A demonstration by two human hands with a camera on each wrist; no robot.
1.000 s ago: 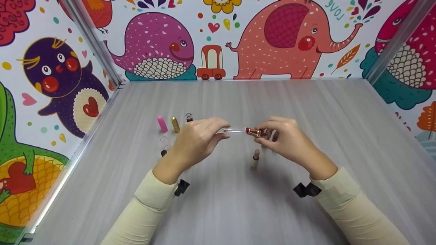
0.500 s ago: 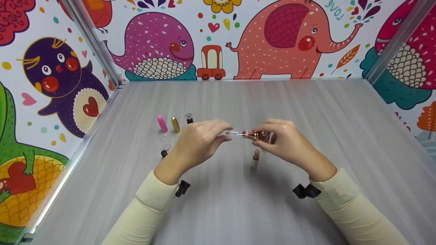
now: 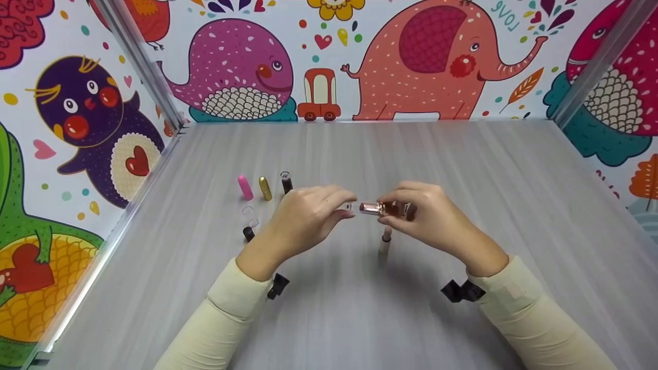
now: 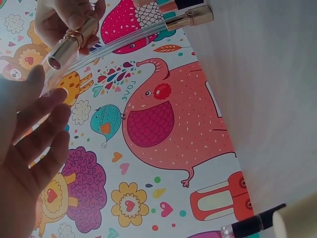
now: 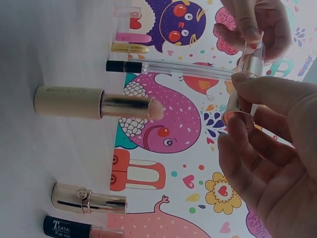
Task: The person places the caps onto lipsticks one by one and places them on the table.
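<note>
In the head view my left hand [image 3: 303, 218] pinches the closed end of a clear cap [image 3: 349, 206] between thumb and fingertips. Opposite it, my right hand [image 3: 426, 208] grips the base of a lipstick with a shiny rose-gold tube [image 3: 371, 208], held level above the table. The left wrist view shows the dark tip of the lipstick [image 4: 55, 63] inside the clear cap [image 4: 52, 78]. From the right wrist, the cap [image 5: 251, 59] surrounds the gold tube. Just below the right hand stands an uncapped cream lipstick [image 3: 385, 244] with a pale nude bullet.
Left on the table [image 3: 329, 318] stand a pink tube [image 3: 245, 187], a gold tube [image 3: 264, 188], and a black tube with a clear top [image 3: 286, 182]. Another black one [image 3: 249, 234] is by my left wrist. The right wrist view shows a gold lipstick [image 5: 69, 198] and a dark lettered one [image 5: 69, 228].
My left hand has moved right and slightly down, closer to the right hand. The clear cap has slid from the lipstick's tip down over its tube.
</note>
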